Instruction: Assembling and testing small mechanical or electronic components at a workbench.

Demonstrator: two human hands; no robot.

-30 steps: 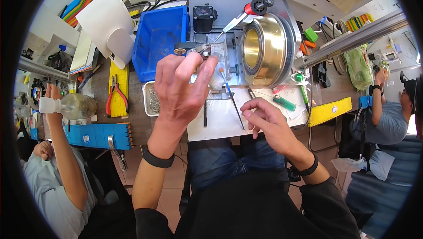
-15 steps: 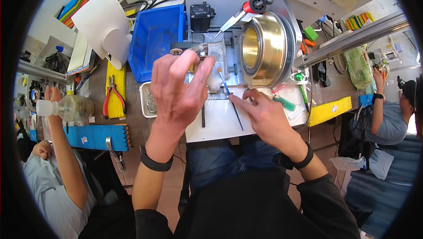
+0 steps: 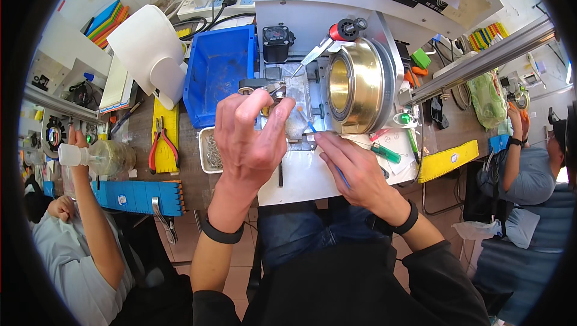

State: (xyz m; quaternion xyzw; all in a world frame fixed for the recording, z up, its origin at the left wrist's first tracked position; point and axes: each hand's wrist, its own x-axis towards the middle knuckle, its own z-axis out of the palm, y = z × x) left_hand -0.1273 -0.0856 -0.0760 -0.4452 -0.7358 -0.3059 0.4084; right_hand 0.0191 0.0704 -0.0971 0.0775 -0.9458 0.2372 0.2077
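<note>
My left hand (image 3: 251, 136) is closed at a small metal fitting (image 3: 277, 89) with a dark handle-like part, above the metal fixture plate. The fingers hide what they grip. My right hand (image 3: 351, 166) holds a slim blue-handled brush (image 3: 310, 126). Its pale orange tip points away from me, over the fixture, and the shaft runs back under my fingers. Just right of the fixture (image 3: 312, 88) stands a large brass-coloured ring (image 3: 356, 85) on a dark wheel. A white sheet (image 3: 300, 175) lies under my right hand.
Left stand a blue bin (image 3: 221, 67), a tray of small metal parts (image 3: 210, 151) and red-handled pliers (image 3: 161, 145) on a yellow strip. A green-handled tool (image 3: 386, 154) lies right. A red-and-black knobbed arm (image 3: 342, 30) overhangs the fixture. People sit on both sides.
My right hand has closed around the brush, whose rear end now lies within the fingers. The left hand keeps its grip at the fitting. The view has tilted upward slightly.
</note>
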